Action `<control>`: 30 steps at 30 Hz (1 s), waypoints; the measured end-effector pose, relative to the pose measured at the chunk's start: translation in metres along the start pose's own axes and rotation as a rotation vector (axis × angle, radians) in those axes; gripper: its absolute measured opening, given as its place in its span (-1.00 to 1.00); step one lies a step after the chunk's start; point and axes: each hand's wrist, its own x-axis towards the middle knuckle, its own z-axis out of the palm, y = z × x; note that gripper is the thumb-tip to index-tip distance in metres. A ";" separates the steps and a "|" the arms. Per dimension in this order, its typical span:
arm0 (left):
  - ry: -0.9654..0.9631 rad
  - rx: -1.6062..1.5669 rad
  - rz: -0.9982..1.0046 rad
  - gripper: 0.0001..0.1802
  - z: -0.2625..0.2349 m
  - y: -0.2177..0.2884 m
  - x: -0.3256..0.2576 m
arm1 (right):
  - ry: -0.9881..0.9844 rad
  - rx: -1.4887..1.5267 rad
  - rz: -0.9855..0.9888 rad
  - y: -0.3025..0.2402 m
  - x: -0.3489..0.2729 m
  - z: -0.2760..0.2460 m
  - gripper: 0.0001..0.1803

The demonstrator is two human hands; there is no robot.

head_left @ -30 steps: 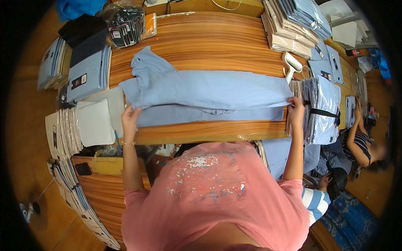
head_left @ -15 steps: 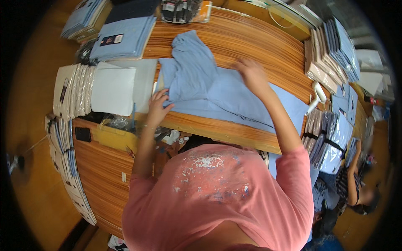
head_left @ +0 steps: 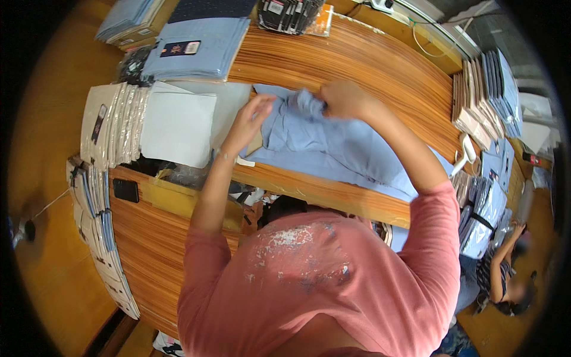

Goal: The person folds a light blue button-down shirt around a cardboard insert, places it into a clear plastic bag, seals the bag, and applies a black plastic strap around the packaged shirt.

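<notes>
A light blue shirt (head_left: 369,156) lies lengthwise across the wooden table in front of me, its upper part creased and bunched. My right hand (head_left: 346,100), smeared by motion, closes around a bunched part of the shirt, apparently its sleeve, near the far edge. Over the shirt's left end is my left hand (head_left: 252,119), its fingers loosely apart and holding nothing. A beige piece (head_left: 256,143) shows beside the shirt's left end, below my left wrist. By the table's front edge lies a small white strip (head_left: 245,162).
White sheets (head_left: 178,128) and bagged beige garments (head_left: 104,125) are stacked at left, with folded blue shirts (head_left: 196,56) behind. A phone (head_left: 125,190) lies nearer. At right are a white-handled lint roller (head_left: 465,152) and more bagged stacks (head_left: 502,89). Another person (head_left: 498,271) is at far right.
My right hand has come left and grasped the bunched fabric, drawing it toward the far right. My left hand has lifted off the shirt's left edge and moved farther away from me.
</notes>
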 end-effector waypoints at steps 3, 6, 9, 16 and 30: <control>-0.375 -0.251 -0.137 -0.51 0.040 0.002 0.059 | -0.056 0.457 -0.265 -0.039 -0.094 0.013 -0.56; -0.922 -0.100 -0.314 -0.40 0.079 -0.004 0.082 | -0.230 0.848 -0.229 -0.076 -0.153 0.006 -0.52; -1.222 0.093 -0.369 -0.34 0.102 -0.005 0.091 | 0.239 0.962 -0.063 -0.070 -0.189 0.022 -0.57; -1.068 0.500 -0.303 -0.36 0.052 0.008 0.095 | 0.840 1.083 0.690 0.064 -0.236 0.160 -0.74; 0.152 0.808 0.343 -0.45 0.088 -0.027 0.015 | 1.131 0.594 0.902 0.138 -0.248 0.239 -0.59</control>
